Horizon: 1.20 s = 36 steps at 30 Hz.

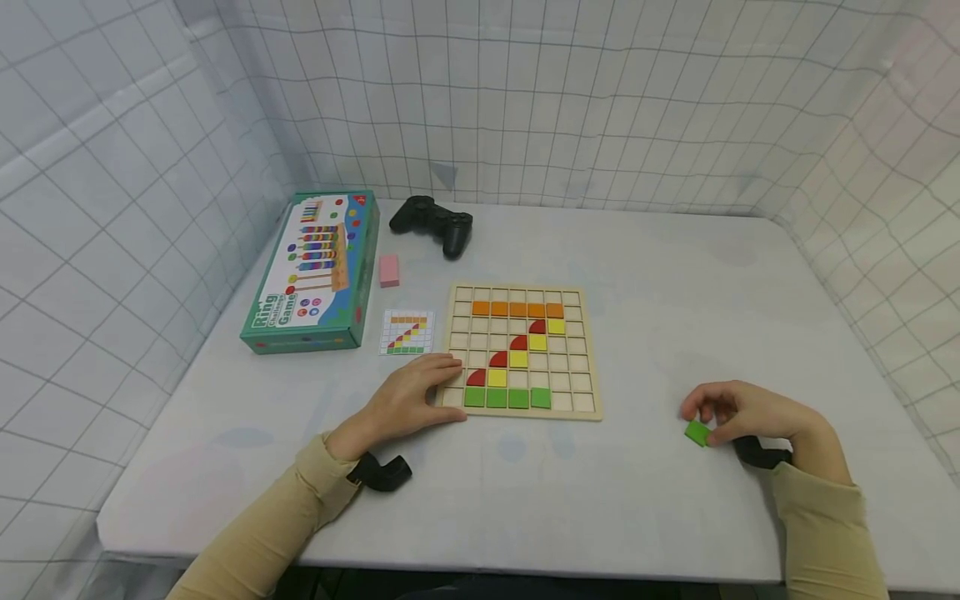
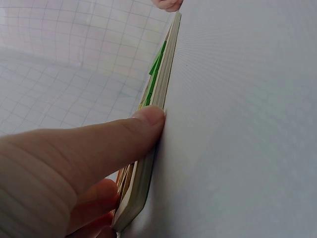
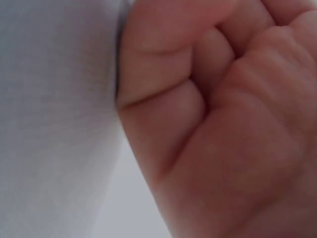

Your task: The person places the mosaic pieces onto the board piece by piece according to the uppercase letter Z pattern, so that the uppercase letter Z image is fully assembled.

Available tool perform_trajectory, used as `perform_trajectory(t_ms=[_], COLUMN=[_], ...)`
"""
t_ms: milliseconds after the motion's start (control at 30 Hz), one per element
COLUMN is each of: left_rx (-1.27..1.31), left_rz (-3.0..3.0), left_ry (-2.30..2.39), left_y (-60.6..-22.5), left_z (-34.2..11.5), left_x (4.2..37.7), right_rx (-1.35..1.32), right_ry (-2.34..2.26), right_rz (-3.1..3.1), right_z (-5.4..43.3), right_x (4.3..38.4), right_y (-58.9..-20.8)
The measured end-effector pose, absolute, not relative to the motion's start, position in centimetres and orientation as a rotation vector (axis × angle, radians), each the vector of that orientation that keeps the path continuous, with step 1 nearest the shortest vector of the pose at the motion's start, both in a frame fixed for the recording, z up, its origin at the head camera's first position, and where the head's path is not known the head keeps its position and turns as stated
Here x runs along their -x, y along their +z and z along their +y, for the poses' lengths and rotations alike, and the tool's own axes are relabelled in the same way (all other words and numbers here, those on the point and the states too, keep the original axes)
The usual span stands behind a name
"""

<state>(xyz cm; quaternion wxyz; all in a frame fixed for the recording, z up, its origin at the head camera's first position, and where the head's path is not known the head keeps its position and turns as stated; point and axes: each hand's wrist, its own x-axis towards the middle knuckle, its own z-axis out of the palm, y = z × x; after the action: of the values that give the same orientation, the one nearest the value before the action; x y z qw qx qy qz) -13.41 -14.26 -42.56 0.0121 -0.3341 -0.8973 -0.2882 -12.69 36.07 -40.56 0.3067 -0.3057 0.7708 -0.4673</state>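
Note:
A wooden grid board [image 1: 590,367] lies flat on the table with coloured tiles in its cells. Orange squares [image 1: 517,309] form a row near the top, red quarter-round pieces [image 1: 498,359] and yellow squares [image 1: 518,359] step down diagonally, and green squares [image 1: 497,397] line the bottom row. My left hand [image 1: 416,396] grips the board's lower left corner; in the left wrist view the thumb [image 2: 148,119] presses on its edge. Off to the right, my right hand [image 1: 757,410] pinches a loose green square tile [image 1: 697,432] at table level. The right wrist view shows only curled fingers [image 3: 158,74]; the tile is hidden there.
Left of the board lies a pattern card [image 1: 407,332] with a similar coloured design. Behind it are a small pink block [image 1: 388,271], a black game controller [image 1: 432,223] and a green game box [image 1: 311,271]. Grid-patterned sheets [image 1: 525,100] hang around the table.

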Motion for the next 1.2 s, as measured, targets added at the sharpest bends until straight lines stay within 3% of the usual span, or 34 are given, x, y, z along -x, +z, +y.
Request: perform_trajectory(t_ms=[633, 1200], left_rx=[1.035, 1.044], left_rz=[-2.801, -2.787], left_ry=[-0.901, -0.911], left_y=[-42.6, -42.7], left_z=[-14.3, -14.4], left_x=[13.4, 13.5], right_rx=[0.598, 0.706], right_ry=[-1.116, -0.961], right_rz=[2.274, 2.227], right_z=[35.2, 30.9], right_x=[12.6, 14.1], right_y=[-40.2, -39.7])
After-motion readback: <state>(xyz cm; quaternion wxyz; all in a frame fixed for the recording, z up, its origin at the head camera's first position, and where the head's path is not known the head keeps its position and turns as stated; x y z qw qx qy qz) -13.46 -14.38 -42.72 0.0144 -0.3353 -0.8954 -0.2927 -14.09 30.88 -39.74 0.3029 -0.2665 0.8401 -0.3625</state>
